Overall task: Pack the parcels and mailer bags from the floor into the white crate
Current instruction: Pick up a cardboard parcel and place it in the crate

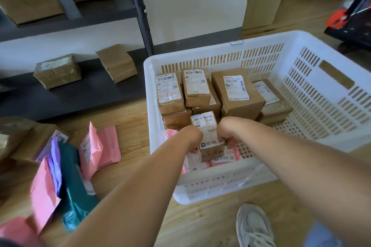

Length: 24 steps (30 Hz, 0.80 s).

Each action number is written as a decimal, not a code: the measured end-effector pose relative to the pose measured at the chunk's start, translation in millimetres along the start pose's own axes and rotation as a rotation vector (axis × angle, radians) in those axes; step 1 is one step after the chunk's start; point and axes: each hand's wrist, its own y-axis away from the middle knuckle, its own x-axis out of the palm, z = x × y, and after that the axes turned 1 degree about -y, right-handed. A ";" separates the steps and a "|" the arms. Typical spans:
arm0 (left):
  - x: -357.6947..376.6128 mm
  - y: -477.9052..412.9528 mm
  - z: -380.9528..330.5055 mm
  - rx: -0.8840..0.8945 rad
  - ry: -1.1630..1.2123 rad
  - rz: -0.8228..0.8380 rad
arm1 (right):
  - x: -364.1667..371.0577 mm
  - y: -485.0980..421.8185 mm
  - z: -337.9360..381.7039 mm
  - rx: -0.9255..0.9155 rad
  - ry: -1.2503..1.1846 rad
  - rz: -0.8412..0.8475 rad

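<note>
The white crate (325, 90) stands on the wood floor with several labelled brown parcels (236, 90) stacked along its far side. Both my arms reach into it. My left hand (191, 133) and my right hand (225, 129) grip a small brown parcel (209, 136) with a white label from either side, holding it over pink mailer bags (226, 159) lying in the crate's near part. On the floor to the left lie more mailer bags: pink (99, 148), purple (54, 158) and teal (74, 186).
A dark low shelf (66, 96) at the left carries brown parcels (58, 71). Its black post (140, 12) stands behind the crate. My grey shoe (254, 226) is near the crate's front. A red and black cart (349, 18) sits at the far right.
</note>
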 end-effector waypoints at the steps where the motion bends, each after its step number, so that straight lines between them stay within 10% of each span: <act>1: 1.5 -0.7 0.0 0.012 -0.037 -0.004 | 1.0 -1.3 0.6 -0.004 0.027 -0.008; 17: -2.0 29.9 -1.8 0.228 -0.254 -0.219 | -7.2 15.9 -8.1 -0.152 0.212 -0.152; 24: -24.1 58.8 -2.3 0.378 0.038 -0.430 | -12.8 27.6 16.0 -0.258 -0.260 -0.361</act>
